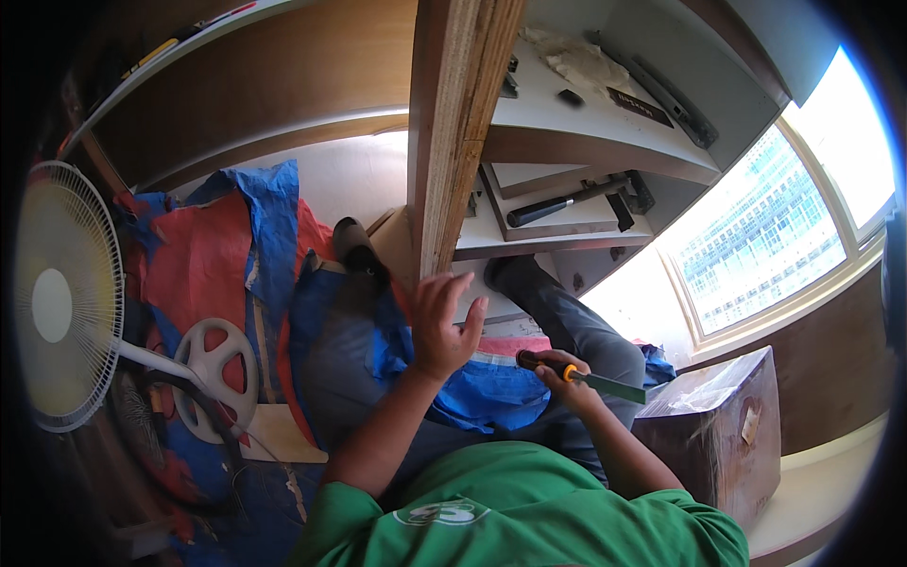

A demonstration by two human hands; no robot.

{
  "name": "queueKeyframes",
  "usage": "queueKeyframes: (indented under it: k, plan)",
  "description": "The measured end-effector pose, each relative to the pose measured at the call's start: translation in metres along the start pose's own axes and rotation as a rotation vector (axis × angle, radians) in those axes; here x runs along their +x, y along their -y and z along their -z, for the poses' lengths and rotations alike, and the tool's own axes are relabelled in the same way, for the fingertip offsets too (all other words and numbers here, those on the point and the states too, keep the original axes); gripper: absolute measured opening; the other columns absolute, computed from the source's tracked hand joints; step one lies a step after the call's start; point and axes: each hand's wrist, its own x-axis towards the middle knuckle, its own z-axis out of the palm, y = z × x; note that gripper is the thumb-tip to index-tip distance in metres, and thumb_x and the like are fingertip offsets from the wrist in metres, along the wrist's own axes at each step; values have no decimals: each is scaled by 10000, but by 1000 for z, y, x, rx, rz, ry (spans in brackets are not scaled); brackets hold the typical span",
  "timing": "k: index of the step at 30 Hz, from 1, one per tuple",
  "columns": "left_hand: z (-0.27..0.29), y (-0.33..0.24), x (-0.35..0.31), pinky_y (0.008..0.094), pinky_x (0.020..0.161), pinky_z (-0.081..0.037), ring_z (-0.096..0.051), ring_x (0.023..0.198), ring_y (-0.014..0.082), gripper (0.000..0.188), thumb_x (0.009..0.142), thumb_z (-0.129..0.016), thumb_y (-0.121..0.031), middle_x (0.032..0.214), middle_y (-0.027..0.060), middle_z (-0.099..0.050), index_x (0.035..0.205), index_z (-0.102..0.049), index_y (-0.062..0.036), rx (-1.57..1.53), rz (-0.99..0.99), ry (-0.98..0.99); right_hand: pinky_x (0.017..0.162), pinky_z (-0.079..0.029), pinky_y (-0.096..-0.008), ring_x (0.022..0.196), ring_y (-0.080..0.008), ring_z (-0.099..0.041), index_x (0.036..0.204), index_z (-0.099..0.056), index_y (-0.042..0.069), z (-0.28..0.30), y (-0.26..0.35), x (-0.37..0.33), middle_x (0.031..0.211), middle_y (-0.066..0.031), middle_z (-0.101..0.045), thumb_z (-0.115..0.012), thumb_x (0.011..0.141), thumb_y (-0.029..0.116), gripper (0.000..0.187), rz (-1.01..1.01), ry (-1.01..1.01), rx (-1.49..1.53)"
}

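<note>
Work at an upright wooden panel [460, 142], seen from beside the seated worker. The left hand [444, 321] is raised with fingers spread and holds nothing; it appears at the panel's lower end, though contact cannot be made out. The right hand [563, 370] is closed around a hand tool [609, 386] with a dark handle, an orange collar and a flat greenish blade. This tool is over the right thigh, well apart from the panel, its blade pointing away from it.

Progress: the panel stands in place, its near edge showing bare, layered wood. That edge seems unfinished; how much remains cannot be judged from this view.

Surfaces: on the lower shelf [482, 236], a hammer [572, 200] lies across a framed board [567, 227], its head by the right-hand corner. The upper shelf [529, 104] carries crumpled plastic [576, 61] toward the back and a long dark tool [675, 104] along the right edge.

Room: red and blue sheeting [203, 250] covers the floor; a fan [66, 293] stands at left, a plastic-wrapped box [713, 435] at right below a bright window [756, 255].
</note>
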Motion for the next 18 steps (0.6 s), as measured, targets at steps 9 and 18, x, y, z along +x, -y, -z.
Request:
queueKeyframes:
  k: [9,18]
  plan:
    - [4,-37,150,508,1206,-309,-491,1400,354,500,864,-761,-170,1450,131,-581,1332,-635,-46,409,-638,41,991,-535,-344,1134,-244,-707,1295,-682,84,-22,-58,-8,1243,-117,-728,-748,944,292,412,-2,227,-14]
    - [-56,-74,216,453,1188,-368,-551,1357,223,623,813,-790,-179,1474,71,-580,1399,-591,-104,635,-818,234,931,-551,-401,1068,-333,-709,1260,-693,110,-15,-68,-3,1149,-149,-742,-748,924,351,416,76,183,-111]
